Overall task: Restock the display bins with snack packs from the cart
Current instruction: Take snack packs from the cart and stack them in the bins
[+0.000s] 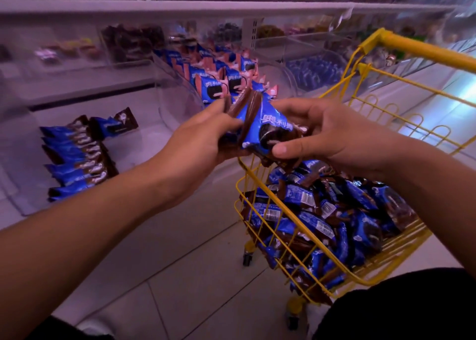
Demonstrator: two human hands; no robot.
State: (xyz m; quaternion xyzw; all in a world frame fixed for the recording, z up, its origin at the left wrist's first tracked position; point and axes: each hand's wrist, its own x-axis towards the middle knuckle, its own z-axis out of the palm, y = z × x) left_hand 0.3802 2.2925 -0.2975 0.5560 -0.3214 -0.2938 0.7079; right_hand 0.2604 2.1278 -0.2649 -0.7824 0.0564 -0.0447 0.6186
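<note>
Left hand (203,136) and right hand (332,136) are both gripping a bunched stack of snack packs (260,123) above the cart (304,239), short of the display bin (164,123); slick wrappers risk fanning out and dropping.

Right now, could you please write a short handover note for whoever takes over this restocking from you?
Left hand grips a few blue-and-brown snack packs; right hand holds another pack against them, above the cart's front edge.
Yellow cart on the right, with a deep pile of packs in it.
Done: a partial row of packs stands in the lower left bin; the centre bin looks well filled.
Left: place the held bunch, then keep emptying the cart into the left bin.
</note>
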